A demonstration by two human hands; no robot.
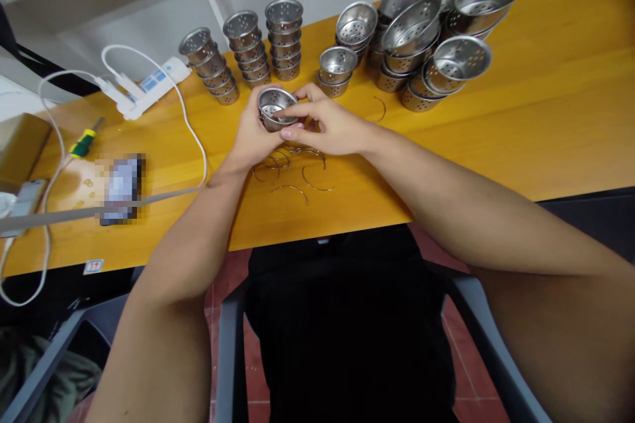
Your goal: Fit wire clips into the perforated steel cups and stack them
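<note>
The perforated metal cup [270, 101] is above the table [546, 112], gripped by your left hand [253, 133], its fingers mostly hidden. Your right hand [337, 122] has one finger at the opening; its grip I cannot tell. Curved wires [294, 189] are partly covered.

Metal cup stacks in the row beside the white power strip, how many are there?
3: the left stack, nearest the power strip; the middle stack; and the right stack. Any behind them would be hidden.
</note>
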